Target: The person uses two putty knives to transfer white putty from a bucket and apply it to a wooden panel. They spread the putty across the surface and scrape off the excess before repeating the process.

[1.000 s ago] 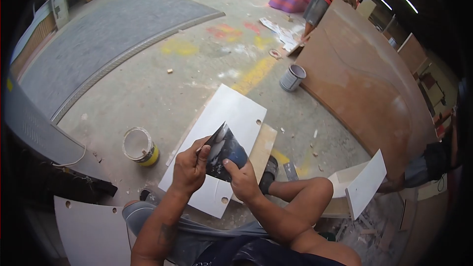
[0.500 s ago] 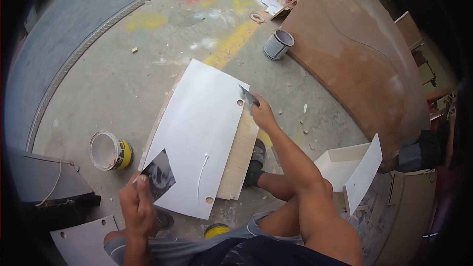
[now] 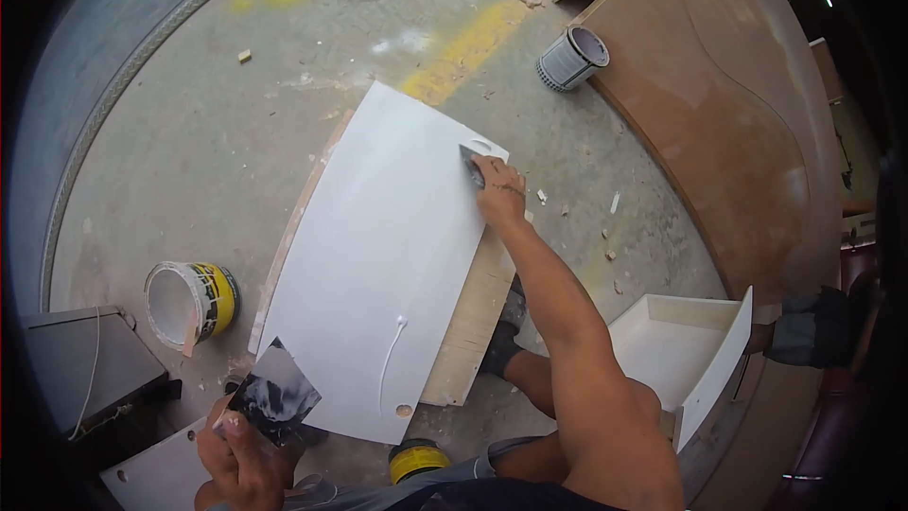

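Observation:
A white panel [image 3: 369, 255] lies at a slant in front of me, on top of a bare wooden board [image 3: 461, 345]. My right hand [image 3: 501, 194] is closed round a putty knife [image 3: 470, 166], its blade against the panel near the far right corner. Beside the blade a small curved mark [image 3: 481, 146] shows on the surface. My left hand [image 3: 244, 462] grips a dark square plate [image 3: 277, 394] smeared with white putty, held by the panel's near left corner. Lower on the panel are a thin raised white line [image 3: 389, 355] and a round hole [image 3: 404, 411].
An open yellow-and-black can [image 3: 216, 295] stands left of the panel, and another yellow can [image 3: 416, 460] sits by my legs. A grey can [image 3: 571, 58] is beside a large brown board [image 3: 700, 104]. A white drawer [image 3: 676, 350] lies at right. Another person's legs [image 3: 804, 329] show beyond it.
My right hand has brought the putty knife down onto the panel's far right corner, where a round hole showed before. My left hand and plate have moved down and left. The view has shifted.

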